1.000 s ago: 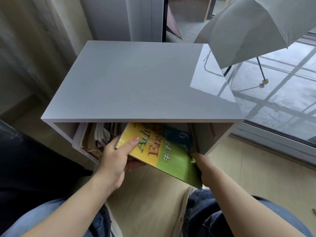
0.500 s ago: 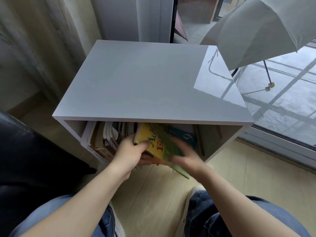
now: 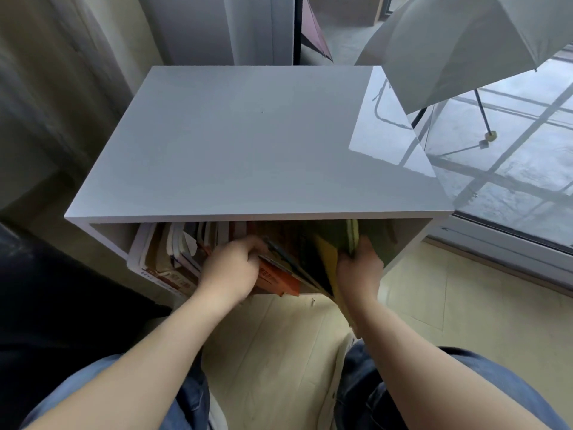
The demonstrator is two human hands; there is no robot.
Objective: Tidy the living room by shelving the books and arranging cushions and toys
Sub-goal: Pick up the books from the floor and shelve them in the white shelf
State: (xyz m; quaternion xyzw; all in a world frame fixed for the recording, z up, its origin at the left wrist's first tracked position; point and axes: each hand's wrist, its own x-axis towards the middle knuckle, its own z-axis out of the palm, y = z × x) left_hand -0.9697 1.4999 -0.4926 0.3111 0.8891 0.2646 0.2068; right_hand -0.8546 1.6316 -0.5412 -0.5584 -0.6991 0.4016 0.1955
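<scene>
Books [image 3: 173,252] go in the open cubby of the white shelf unit [image 3: 248,144]. Step in hand, as I read it: seating the yellow-green book [image 3: 328,262] at the right end of the row. To do it well, stand the row up first, since the middle books lean right and eat the gap, with the orange book [image 3: 276,279] the worst. Push them left toward the white-spined ones so a clean slot opens against the right wall. Then slide the yellow-green book straight back on its bottom edge, cover closed, until it's flush with the others; going in at an angle risks catching a neighbour's cover or folding a page. The left hand [image 3: 231,271] sits mid-row with fingers curled onto the book edges. Motion blur there, so I cannot tell if it clasps a book or only presses the row back. The right hand [image 3: 359,265] grasps the yellow-green book by its near edge, thumb side up, fingers partly hidden by the cover. Looks: the book is a thin, large-format softcover, yellow running into green, with a dark shaded cover face toward the right wall. It stands nearly upright but tilted, its upper part under the shelf top and its lower corner jutting out past the front lip over the pale wood floor [image 3: 449,305]. Floppy, so it will likely sag if left leaning. Not yet fully in.
</scene>
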